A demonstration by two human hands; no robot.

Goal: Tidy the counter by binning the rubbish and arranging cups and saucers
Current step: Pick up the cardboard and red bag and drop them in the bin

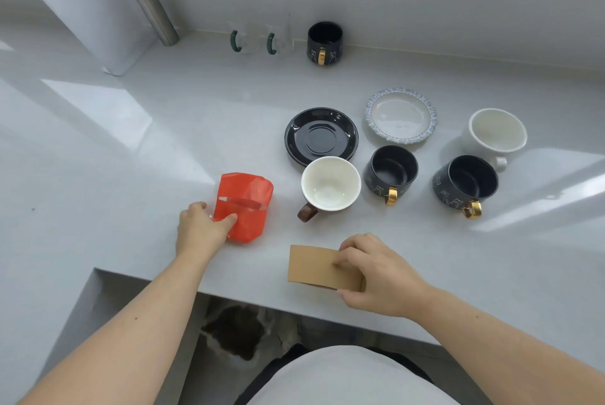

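Observation:
My left hand (pixel 199 229) pinches the near left edge of a red plastic bag (pixel 244 206) lying flat on the counter. My right hand (pixel 376 273) grips a brown cardboard cup sleeve (pixel 314 265) near the counter's front edge. Behind them lie a black saucer (pixel 320 136) and a white saucer with a blue patterned rim (pixel 401 115). A white-lined cup with a brown handle (pixel 330 185) stands in front of the black saucer. Two dark cups with gold handles (pixel 391 172) (pixel 465 183) stand to its right, and a white cup (pixel 496 134) behind them.
At the back wall stand a third dark cup with a gold handle (pixel 324 42), two clear glass mugs with green handles (pixel 240 39) (pixel 278 41), a steel cylinder (pixel 150 3) and a white box (pixel 95 16). Below the counter edge sits a bin with a clear liner (pixel 242 332).

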